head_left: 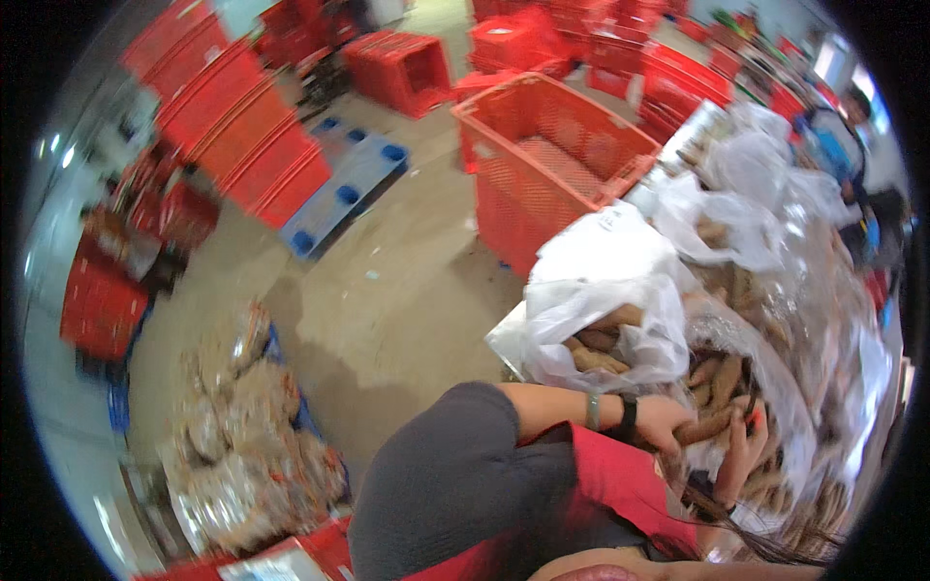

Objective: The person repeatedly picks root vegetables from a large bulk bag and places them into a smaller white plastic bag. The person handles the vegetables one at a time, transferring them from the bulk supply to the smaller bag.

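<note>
A long brown root vegetable (706, 427), possibly lotus root, is gripped by my left hand (662, 423) at its near end. At its other end is my right hand (747, 439), its fingers around a slim dark tool (752, 398) with a bit of red by it. Whether that tool is a knife or a peeler is too blurred to tell. Beneath both hands lies an open clear plastic bag (770, 356) with several more brown roots (723, 381) in it. Left of it, a white plastic bag (556, 319) gapes open around brown roots (599, 352).
A tall orange-red crate (508, 196) stands on the floor beside the heaped bags. Stacked red crates (247, 131) rest on a blue pallet (349, 192). Filled clear bags (247, 450) are piled at lower left. Another person (835, 145) is at far right.
</note>
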A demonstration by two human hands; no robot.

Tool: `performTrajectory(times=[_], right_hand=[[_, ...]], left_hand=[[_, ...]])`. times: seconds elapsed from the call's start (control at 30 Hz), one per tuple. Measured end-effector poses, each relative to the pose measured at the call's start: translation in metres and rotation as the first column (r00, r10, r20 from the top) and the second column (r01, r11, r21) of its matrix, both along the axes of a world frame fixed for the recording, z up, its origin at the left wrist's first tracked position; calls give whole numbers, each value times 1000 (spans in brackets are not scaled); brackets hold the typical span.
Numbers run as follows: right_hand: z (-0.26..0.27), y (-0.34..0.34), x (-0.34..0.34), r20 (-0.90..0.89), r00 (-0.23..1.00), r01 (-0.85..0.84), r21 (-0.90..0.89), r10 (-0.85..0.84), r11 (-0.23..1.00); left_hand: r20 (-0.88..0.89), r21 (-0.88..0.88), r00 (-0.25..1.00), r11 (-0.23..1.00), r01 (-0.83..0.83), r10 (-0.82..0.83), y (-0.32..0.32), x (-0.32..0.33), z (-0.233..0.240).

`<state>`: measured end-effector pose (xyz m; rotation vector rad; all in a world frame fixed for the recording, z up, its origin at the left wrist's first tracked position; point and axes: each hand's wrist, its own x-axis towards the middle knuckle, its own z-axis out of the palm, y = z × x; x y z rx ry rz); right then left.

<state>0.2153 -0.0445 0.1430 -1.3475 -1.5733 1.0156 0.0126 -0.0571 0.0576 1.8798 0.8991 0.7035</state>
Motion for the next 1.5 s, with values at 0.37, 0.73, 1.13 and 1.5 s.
performTrajectory(times=[0.37, 0.73, 1.13, 1.5], right_hand=[[-5, -15, -5, -176, 953, 276, 183, -245, 944], [-13, -13, -12, 178, 893, 320, 393, -412, 862], [-9, -25, -21, 509, 745, -17, 661, -432, 750], [-46, -10, 21, 530, 767, 182, 360, -361, 915]], left_hand=[[270, -40, 961, 998, -54, 62, 4, -13, 4], [241, -294, 942, 943, -158, 233, 2, -49, 11], [116, -50, 982, 988, -146, 151, 9, -44, 23], [251, -191, 961, 979, -67, 114, -1, -39, 40]])
